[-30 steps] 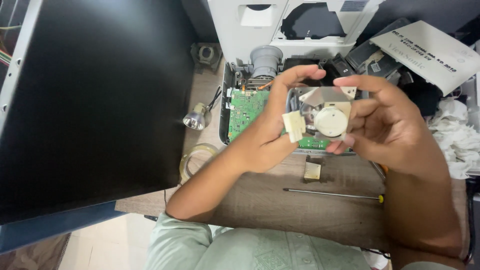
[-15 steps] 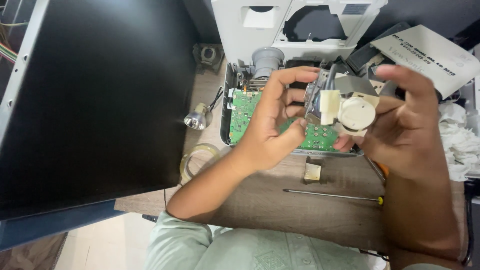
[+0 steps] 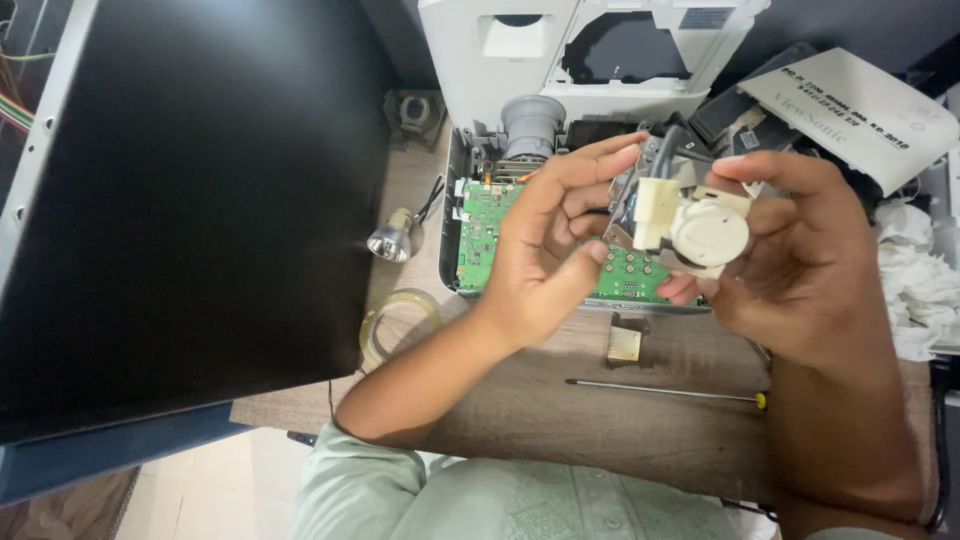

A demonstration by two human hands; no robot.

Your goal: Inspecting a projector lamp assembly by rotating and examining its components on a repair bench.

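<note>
Both hands hold a small metal and cream-plastic module (image 3: 690,225) with a round white cap, lifted above an opened projector. My left hand (image 3: 545,245) grips its left side with fingers curled over the top. My right hand (image 3: 800,265) cups it from the right and underneath. Below them lies the projector base (image 3: 480,235) with its green circuit board (image 3: 485,225) and grey lens barrel (image 3: 530,125).
A large black panel (image 3: 190,200) fills the left. A small reflector lamp (image 3: 392,240), a tape ring (image 3: 390,320), a small metal bracket (image 3: 624,342) and a thin screwdriver (image 3: 665,392) lie on the wooden table. The white projector cover (image 3: 590,50) stands behind; crumpled white tissue (image 3: 915,285) lies right.
The module was turned in my hands and shifted slightly right, so the round white cap now faces more to the right. My left fingers have moved over its top.
</note>
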